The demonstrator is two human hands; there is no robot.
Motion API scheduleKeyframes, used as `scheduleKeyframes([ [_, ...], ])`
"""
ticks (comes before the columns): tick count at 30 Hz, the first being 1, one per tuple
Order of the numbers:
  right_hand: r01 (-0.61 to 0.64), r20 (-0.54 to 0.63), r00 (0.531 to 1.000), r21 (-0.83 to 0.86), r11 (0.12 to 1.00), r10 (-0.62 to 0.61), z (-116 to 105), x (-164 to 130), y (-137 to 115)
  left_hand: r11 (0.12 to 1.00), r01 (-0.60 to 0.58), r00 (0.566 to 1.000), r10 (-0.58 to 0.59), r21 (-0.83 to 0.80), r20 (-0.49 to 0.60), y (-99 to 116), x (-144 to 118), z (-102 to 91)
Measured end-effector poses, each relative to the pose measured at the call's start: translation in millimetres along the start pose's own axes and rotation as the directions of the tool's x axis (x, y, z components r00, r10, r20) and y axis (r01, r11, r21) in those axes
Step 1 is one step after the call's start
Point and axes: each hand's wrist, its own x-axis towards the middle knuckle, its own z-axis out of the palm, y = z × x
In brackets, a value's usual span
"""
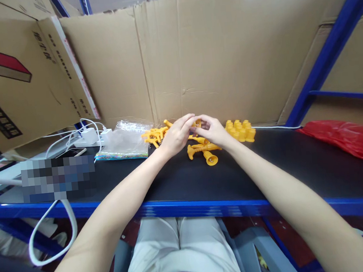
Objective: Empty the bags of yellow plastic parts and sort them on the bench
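Both hands meet near the desk's (179,183) back edge: the left hand (175,135) and right hand (212,131) pinch one small yellow piece (197,123) between fingertips, though the grip is partly hidden. A slip could drop it among the loose yellow parts (203,149) underneath, scattering them.
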Motion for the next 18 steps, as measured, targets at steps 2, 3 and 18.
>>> scheduleKeyframes([
  [2,-0.032,-0.028,0.999,-0.015,0.999,0.032,-3,0,-2,0.993,0.081,0.996,-0.084,0.085,0.031,-7,-2,-3.1],
  [3,-0.039,-0.036,0.999,-0.012,0.999,0.039,-4,0,-2,0.984,0.125,0.991,-0.13,0.125,0.038,-11,-3,-4.9],
  [18,-0.02,0.068,0.997,-0.214,0.977,0.035,-12,1,14,0.928,0.303,0.953,-0.298,0.216,-0.058,-43,-14,-19.4],
])
